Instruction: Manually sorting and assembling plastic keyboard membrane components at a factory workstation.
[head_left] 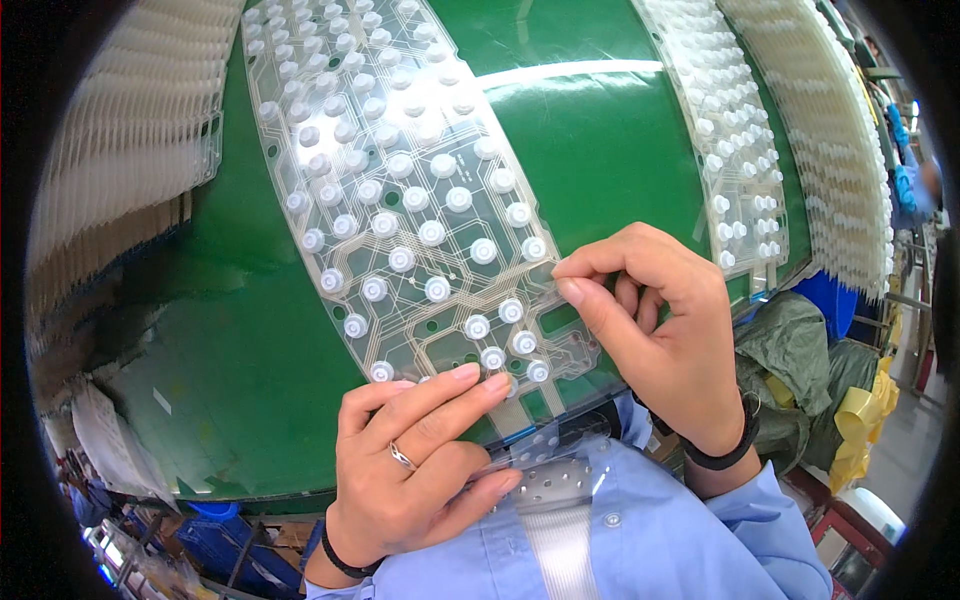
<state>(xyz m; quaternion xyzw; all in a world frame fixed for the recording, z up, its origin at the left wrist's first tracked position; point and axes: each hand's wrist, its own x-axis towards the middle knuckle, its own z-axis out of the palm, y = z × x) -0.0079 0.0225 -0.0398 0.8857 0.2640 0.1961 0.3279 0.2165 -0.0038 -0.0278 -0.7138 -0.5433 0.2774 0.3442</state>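
Observation:
A clear keyboard membrane sheet [490,290], printed with pale circuit lines and dotted with white rubber domes [431,233], lies lengthwise before me on a green table [570,150]. Across its near end my left hand [420,450] rests with fingers stretched out, the fingertips on the sheet beside the lowest domes. The thumb lies apart, over the table's front edge. My right hand [670,330] pinches the sheet's right edge between thumb and forefinger, its other fingers curled. A clear film tail with fine stripes [558,550] hangs past the edge against my blue shirt.
Tall stacks of similar membranes stand at far left [130,130] and far right [835,150]. Another domed sheet [725,130] lies right of mine. Green bags [800,350] and a yellow wrap [865,425] are beyond the right edge; blue crates [235,545] sit below at left.

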